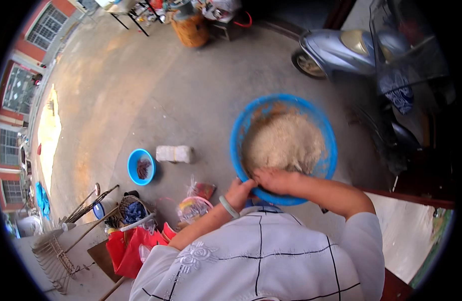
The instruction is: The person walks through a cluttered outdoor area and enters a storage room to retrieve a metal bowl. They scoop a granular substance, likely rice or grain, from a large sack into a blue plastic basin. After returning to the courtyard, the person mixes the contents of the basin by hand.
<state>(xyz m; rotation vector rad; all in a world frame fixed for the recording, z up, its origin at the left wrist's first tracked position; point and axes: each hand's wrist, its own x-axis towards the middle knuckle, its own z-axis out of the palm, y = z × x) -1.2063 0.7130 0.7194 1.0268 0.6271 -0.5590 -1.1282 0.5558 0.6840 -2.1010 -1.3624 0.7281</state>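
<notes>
A large blue basin (pixel 334 145) stands in front of me, filled with a pale tan, crumbly mass like meal or bran (pixel 286 140). Its inner wall has wet brownish smears on the left. My left hand (pixel 239 193) is closed over the near-left rim, with a pale bangle (pixel 229 206) on that wrist. Inside the basin, against the near wall, my right hand (pixel 272 180) reaches into the mass. The fingers of that hand are blurred and partly sunk, so their pose is unclear.
Left of the basin are a white wrapped block (pixel 174 154) and a small blue bowl (pixel 141 167) holding dark reddish pieces. Bags and a pink-rimmed basket (pixel 195 208) lie nearer me. A rake (pixel 58 261) leans at lower left; a scooter (pixel 351 47) stands at far right.
</notes>
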